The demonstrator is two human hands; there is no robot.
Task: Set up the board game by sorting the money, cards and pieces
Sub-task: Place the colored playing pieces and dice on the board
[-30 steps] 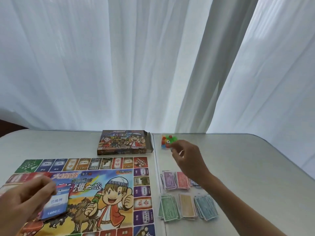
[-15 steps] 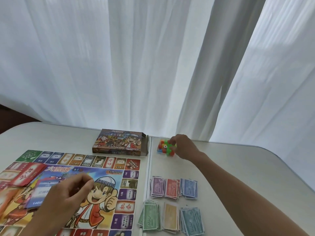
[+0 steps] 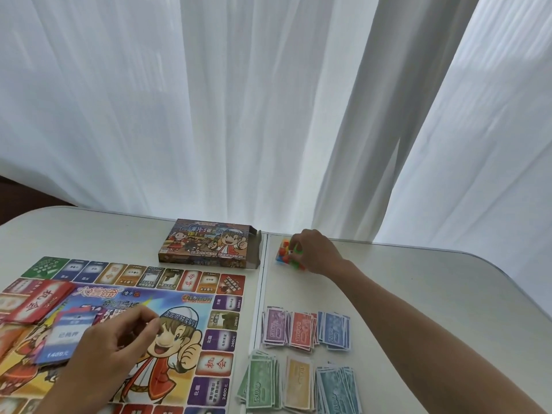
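Observation:
The game board [image 3: 222, 283] lies flat on the left of the table. A pile of red cards [image 3: 41, 300] and a pile of blue cards [image 3: 67, 336] rest on it. My left hand [image 3: 110, 351] hovers just right of the blue cards, fingers loosely curled, holding nothing. Far across the table, my right hand [image 3: 318, 252] grips a small clear bundle of coloured plastic pieces [image 3: 285, 255]. Right of the board lie several sorted money piles: purple [image 3: 274, 327], red [image 3: 300, 330], blue [image 3: 333, 328], green [image 3: 260, 383], yellow [image 3: 297, 383], teal [image 3: 337, 386].
The game box [image 3: 209, 246] lies beyond the board with its right flap open, close to the left of the pieces. A seam [image 3: 263, 294] divides the tabletop between board and money. White curtains [image 3: 268, 115] hang behind. The table's rounded edge [image 3: 490, 261] curves at right.
My right hand stretched farther and closed on the bundle of pieces. My left hand let the blue card go onto the board and moved right.

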